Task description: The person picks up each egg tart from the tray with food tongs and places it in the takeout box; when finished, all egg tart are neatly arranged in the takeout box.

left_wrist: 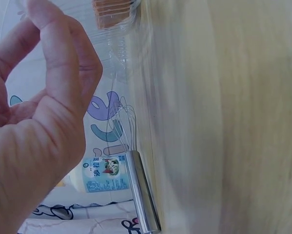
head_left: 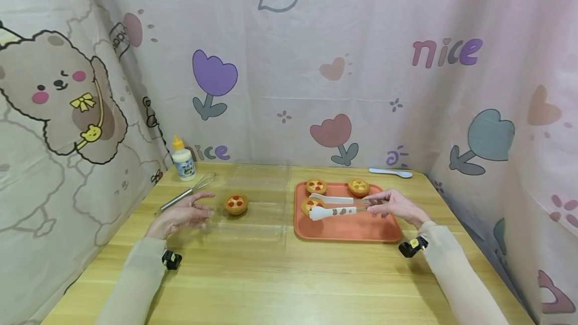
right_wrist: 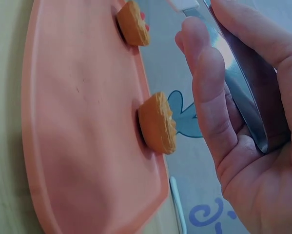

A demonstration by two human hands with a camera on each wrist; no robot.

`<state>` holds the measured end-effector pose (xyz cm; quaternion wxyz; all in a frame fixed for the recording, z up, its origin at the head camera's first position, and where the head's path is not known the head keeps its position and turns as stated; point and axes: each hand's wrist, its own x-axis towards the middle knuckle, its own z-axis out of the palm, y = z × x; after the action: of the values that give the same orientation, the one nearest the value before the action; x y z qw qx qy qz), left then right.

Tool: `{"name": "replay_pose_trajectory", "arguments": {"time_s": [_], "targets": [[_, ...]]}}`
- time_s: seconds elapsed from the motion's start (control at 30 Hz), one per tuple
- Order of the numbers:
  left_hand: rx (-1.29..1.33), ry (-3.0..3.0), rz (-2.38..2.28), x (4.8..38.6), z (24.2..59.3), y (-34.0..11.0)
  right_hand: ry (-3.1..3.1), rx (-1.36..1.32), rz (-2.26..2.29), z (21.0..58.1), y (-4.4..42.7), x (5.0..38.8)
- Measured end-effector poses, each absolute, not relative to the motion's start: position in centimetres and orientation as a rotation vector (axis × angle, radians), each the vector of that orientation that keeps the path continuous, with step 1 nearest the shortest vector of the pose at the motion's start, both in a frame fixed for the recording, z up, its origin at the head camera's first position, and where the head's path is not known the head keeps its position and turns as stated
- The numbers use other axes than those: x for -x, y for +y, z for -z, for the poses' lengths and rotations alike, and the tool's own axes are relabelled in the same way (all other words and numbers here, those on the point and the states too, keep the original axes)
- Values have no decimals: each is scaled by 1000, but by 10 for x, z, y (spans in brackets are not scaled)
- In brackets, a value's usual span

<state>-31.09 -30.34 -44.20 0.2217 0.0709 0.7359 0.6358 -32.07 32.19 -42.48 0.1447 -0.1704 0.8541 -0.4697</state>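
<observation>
My right hand (head_left: 392,204) grips metal tongs (head_left: 338,211) with white tips, their bent end lying in the palm in the right wrist view. The tong tips are spread on either side of a toy egg tart (head_left: 310,205) on an orange tray (head_left: 352,232). Two more tarts, one red-dotted (head_left: 316,186) and one plain yellow (head_left: 358,187), sit at the tray's back. My left hand (head_left: 182,214), fingers loosely bent, is at the left side of a clear plastic box (head_left: 262,227); whether it touches the box I cannot tell. One red-dotted tart (head_left: 236,204) is inside the box.
Behind the left hand lie a whisk (head_left: 185,194) and an upright bottle with a yellow cap (head_left: 183,160). A light blue-handled utensil (head_left: 390,172) lies at the table's back right. A printed curtain (head_left: 280,64) hangs behind the wooden table (head_left: 280,285).
</observation>
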Motion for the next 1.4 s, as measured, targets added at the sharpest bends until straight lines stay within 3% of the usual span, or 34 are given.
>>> {"name": "replay_pose_trajectory", "arguments": {"time_s": [0.83,1.4], "targets": [[-218,2037,-1751,311,443,-304,2382,567,1599,429,274,324],[-209,2037,-1746,312,441,-304,2378,657,1522,429,234,324]]}}
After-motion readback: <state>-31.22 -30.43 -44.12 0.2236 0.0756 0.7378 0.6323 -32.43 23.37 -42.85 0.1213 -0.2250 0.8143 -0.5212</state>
